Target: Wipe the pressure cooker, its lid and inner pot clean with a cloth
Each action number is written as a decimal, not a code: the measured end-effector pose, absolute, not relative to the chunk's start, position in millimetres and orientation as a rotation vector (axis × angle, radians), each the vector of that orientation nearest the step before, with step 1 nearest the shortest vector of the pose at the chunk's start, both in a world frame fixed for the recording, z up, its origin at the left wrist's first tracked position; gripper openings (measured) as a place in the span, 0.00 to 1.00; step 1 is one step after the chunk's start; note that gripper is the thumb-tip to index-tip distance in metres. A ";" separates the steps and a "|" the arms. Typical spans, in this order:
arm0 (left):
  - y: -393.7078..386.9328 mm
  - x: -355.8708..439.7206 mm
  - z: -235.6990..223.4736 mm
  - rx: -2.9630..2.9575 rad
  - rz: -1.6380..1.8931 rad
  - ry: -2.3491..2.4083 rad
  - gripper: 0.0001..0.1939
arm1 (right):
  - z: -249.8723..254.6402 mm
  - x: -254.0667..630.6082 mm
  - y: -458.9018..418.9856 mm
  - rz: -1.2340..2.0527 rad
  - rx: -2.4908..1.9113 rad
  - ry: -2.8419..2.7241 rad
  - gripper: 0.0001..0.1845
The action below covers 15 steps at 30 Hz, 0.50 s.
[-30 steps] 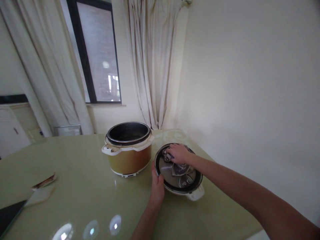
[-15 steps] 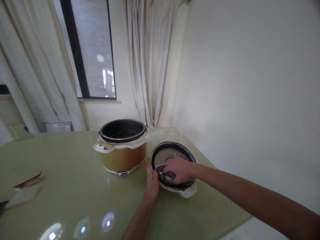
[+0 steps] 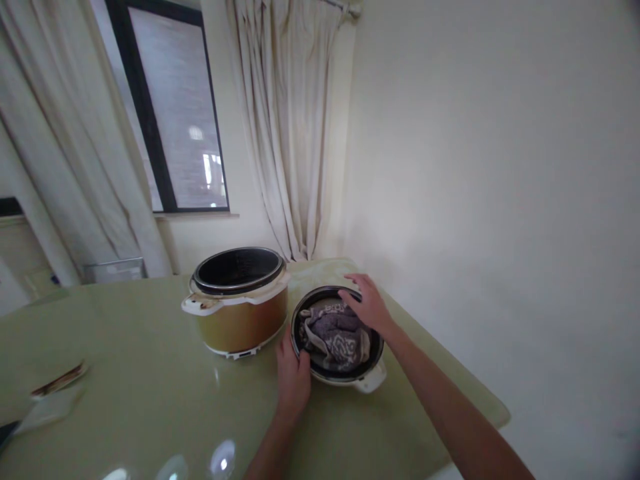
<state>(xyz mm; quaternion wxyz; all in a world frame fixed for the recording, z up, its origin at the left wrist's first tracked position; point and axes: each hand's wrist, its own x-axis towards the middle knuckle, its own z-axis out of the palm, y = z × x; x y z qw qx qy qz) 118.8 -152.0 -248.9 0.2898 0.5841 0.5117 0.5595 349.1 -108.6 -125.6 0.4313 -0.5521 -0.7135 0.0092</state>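
An upturned cooker lid (image 3: 376, 353), with a dark inner ring and a white handle, lies tilted on the table. Bunched on its inner face is a grey-purple patterned cloth (image 3: 340, 333). My left hand (image 3: 294, 379) grips the lid's left edge, thumb over the rim and fingers beneath. At the far right rim hovers my right hand (image 3: 370, 305), fingers spread and holding nothing; whether a fingertip touches the rim I cannot tell. Just left of the lid stands an electric cooker body (image 3: 245, 323), gold to orange, with its top uncovered and a dark pot inside.
The glossy green table (image 3: 140, 373) ends at a rounded right corner beside the white wall (image 3: 475, 167). A small brown-and-white object (image 3: 59, 380) lies at left. Behind the table hang beige curtains (image 3: 285, 120) beside a window (image 3: 175, 107).
My right hand has let go of the cloth and moved up to the far rim, its fingers opening. The cloth now lies spread in the lid. My left hand keeps its hold.
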 end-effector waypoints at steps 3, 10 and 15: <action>-154.3 114.6 -244.0 1.717 1.526 1.460 0.33 | -153.3 384.1 -113.8 0.210 -1.518 -1.295 0.33; -152.2 107.5 -219.4 2.167 1.308 1.150 0.28 | -205.8 376.5 -126.8 0.936 -1.179 -1.106 0.34; -138.6 130.1 -182.4 2.449 0.946 1.061 0.35 | -202.9 372.7 -129.8 1.163 -0.990 -1.095 0.31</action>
